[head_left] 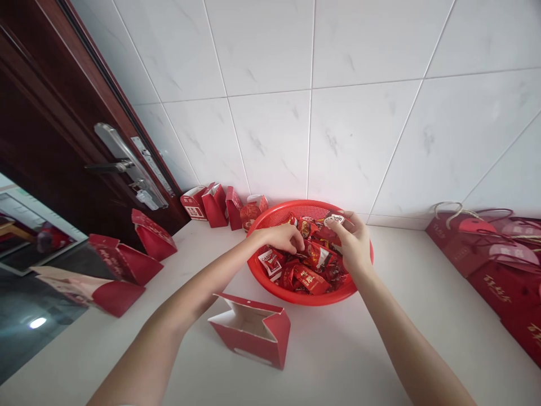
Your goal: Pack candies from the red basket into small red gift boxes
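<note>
A round red basket (313, 300) full of wrapped candies (313, 279) stands against the tiled wall. Over the basket's left part, my left hand (289, 238) has its fingers curled down among the candies; what they hold, if anything, is hidden. My right hand (351, 239), at the basket's right side, pinches a small white-and-dark wrapped candy (337, 218) between thumb and fingers. In front of the basket an open red paper box (253, 332) stands with its top gaping and its pale inside showing; neither hand touches it.
Small red boxes (214, 206) line the wall left of the basket. More open red boxes (124, 262) stand at the table's left edge, near a dark door (54, 101) with a metal handle. Large red gift bags (486, 265) with cord handles fill the right side.
</note>
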Available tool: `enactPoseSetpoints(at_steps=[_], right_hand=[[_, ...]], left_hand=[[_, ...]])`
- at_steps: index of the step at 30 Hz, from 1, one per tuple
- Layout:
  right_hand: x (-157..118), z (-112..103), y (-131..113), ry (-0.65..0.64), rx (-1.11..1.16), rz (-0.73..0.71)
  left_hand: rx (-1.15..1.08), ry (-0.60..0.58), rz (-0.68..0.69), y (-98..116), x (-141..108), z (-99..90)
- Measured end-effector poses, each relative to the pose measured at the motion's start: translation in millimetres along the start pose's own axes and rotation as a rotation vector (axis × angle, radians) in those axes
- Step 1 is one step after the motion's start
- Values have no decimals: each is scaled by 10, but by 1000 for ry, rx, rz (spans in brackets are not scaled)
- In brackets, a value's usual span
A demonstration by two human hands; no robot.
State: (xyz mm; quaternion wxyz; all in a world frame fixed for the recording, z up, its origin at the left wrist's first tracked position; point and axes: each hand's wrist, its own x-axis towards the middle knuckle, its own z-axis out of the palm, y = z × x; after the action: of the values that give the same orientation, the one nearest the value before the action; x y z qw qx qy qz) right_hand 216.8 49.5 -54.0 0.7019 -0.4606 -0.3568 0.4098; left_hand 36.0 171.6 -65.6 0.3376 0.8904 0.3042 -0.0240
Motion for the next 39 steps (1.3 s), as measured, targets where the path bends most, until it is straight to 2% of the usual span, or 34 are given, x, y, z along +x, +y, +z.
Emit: enactPoseSetpoints(at_steps=[5,9,11,19,25,30,39], right_hand=[[13,-4,34,-11,-15,-23],[12,0,46,-32,-10,-35],[7,1,45,-35,-24,-41],[-4,4,41,-55,-45,-59],[0,10,45,-57,-50,-72],[0,22,39,-63,-35,-69],[3,2,56,-79,-46,-85]], left_hand=[[110,-85,-65,57,8,72],[307,-61,-188,13,47,103],[329,-54,-203,-8,70,107],[222,-132,-110,-16,84,93],[267,-54,-83,-47,99,146],[152,-77,22,-18,99,150],[88,-77,43,111,36,145]])
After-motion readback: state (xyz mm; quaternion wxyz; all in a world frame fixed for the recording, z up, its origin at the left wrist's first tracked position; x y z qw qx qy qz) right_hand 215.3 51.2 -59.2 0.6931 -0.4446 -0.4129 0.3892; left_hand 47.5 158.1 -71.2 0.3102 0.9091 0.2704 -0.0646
